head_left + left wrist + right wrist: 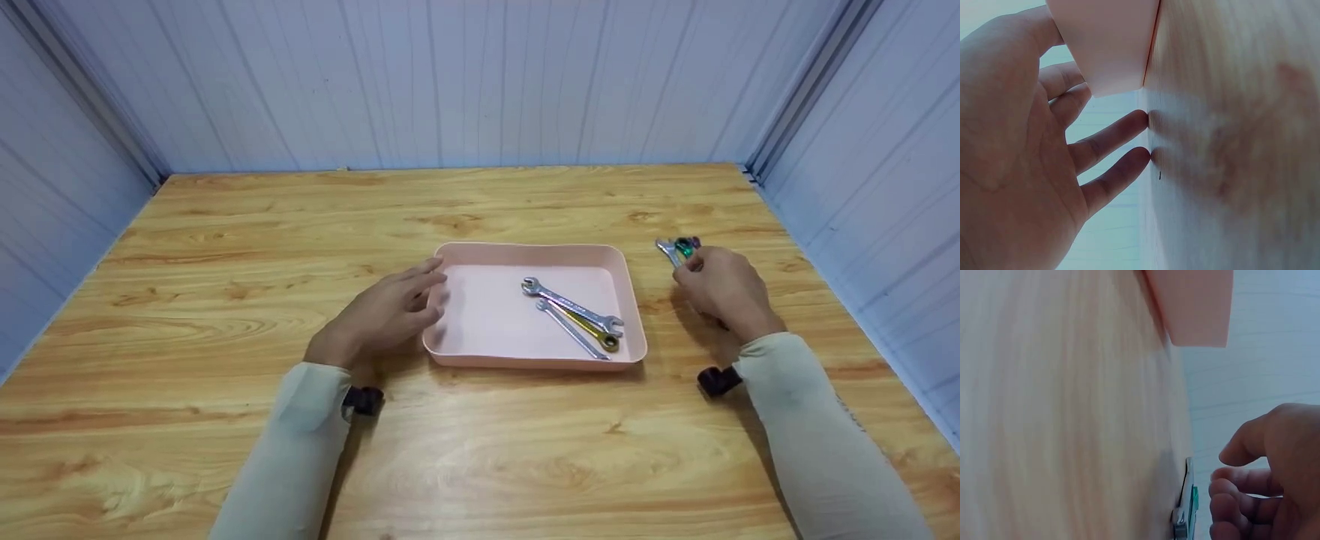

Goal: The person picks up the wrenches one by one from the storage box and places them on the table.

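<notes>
The left hand (390, 311) is held palm down at about nine o'clock of the pink tray (480, 352), with its fingers (1109, 138) straight and slightly spread; in the left wrist view two fingertips are seen touching the table (225, 255) just beside the tray's corner, and nothing is held. The forearm is laid low over the table, its sleeve (292, 450) running back toward six o'clock. The right hand (724, 289) is placed at three o'clock of the tray, knuckles up, its fingers (1241, 486) curled over a small green-handled tool (681, 248) lying on the table at the hand's twelve o'clock; whether the tool is actually gripped cannot be told, since the right wrist view shows the fingertips close beside it with a possible gap. Inside the tray, toward its right half, three wrenches (577, 319) are seen lying crossed over one another.
</notes>
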`<action>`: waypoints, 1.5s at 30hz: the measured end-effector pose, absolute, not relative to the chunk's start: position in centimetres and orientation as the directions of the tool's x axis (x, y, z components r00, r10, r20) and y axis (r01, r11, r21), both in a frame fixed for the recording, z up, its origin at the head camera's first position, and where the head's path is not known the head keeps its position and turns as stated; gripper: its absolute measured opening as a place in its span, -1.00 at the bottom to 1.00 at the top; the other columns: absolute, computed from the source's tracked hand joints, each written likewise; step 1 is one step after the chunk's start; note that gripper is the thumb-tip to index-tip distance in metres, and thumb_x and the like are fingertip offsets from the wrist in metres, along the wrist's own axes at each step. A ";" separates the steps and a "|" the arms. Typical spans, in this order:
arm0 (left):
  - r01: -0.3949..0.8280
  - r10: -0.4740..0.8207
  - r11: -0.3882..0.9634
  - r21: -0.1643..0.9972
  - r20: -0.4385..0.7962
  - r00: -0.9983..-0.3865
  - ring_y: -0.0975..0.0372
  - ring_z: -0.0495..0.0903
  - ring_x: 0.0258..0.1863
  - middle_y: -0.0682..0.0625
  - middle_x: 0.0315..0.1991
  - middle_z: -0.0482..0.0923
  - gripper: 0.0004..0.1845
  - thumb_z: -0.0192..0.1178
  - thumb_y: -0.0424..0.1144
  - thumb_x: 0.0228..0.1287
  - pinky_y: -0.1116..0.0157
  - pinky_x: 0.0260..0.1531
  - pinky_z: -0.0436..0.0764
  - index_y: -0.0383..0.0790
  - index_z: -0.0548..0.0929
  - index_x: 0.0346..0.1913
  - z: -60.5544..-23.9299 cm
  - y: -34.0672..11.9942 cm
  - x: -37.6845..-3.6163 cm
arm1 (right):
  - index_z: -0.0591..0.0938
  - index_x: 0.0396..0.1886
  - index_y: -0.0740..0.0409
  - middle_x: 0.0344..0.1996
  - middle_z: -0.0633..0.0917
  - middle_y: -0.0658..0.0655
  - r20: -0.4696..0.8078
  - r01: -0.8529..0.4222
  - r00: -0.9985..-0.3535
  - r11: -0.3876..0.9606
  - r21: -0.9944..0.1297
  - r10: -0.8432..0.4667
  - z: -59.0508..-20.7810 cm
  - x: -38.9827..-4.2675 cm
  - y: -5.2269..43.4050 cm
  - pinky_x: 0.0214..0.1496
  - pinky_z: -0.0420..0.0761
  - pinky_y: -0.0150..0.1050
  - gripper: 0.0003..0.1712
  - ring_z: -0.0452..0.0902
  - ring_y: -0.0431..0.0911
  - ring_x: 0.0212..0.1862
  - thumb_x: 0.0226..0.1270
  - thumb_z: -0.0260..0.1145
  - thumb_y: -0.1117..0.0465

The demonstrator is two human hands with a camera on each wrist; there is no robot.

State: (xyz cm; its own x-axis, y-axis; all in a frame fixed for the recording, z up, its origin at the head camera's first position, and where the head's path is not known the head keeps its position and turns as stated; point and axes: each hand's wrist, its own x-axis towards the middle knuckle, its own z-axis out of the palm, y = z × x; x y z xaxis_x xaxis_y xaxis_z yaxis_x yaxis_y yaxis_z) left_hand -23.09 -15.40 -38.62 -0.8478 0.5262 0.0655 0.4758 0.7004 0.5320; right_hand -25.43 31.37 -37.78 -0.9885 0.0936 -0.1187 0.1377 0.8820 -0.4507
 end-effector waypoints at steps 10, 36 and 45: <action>0.465 0.515 0.706 0.535 0.063 -0.855 0.12 0.14 0.51 0.06 0.57 0.08 -0.43 0.10 -0.11 0.47 0.06 0.40 0.24 -0.19 0.39 0.47 -38.5 -15.4 -23.0 | 0.65 -0.05 0.18 -0.28 0.70 0.20 -0.104 0.063 -0.995 0.791 -0.608 -0.001 -36.3 -24.6 29.0 -0.54 0.49 -0.17 -0.61 0.51 -0.04 -0.50 0.47 0.07 0.00; 0.475 0.522 0.707 0.524 0.065 -0.850 0.10 0.16 0.50 0.01 0.57 0.10 -0.44 0.11 -0.13 0.47 0.07 0.39 0.25 -0.22 0.41 0.45 -38.5 -15.4 -22.9 | 0.67 -0.10 0.24 -0.30 0.65 0.16 -0.033 -0.148 -0.973 0.724 -0.674 -0.229 -35.6 -22.8 23.8 -0.32 0.62 -0.27 -0.74 0.56 -0.03 -0.30 0.51 0.20 0.13; 0.465 0.517 0.707 0.533 0.059 -0.854 0.12 0.15 0.50 0.03 0.57 0.09 -0.43 0.11 -0.13 0.47 0.07 0.38 0.27 -0.19 0.39 0.47 -38.5 -15.3 -22.9 | 0.66 -0.16 0.16 -0.30 0.65 0.13 -0.057 -0.201 -0.950 0.740 -0.641 -0.307 -35.9 -22.2 22.7 -0.27 0.59 -0.20 -0.84 0.53 -0.02 -0.28 0.44 0.28 0.15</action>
State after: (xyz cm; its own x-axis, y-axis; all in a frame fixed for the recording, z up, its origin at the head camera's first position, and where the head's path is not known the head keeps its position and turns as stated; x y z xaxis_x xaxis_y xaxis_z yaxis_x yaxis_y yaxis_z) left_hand -22.88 -15.30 -38.50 -0.8541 0.5167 0.0595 0.4648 0.7068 0.5333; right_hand -22.23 22.73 -35.85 -0.9499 -0.3074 -0.0566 -0.2014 0.7405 -0.6412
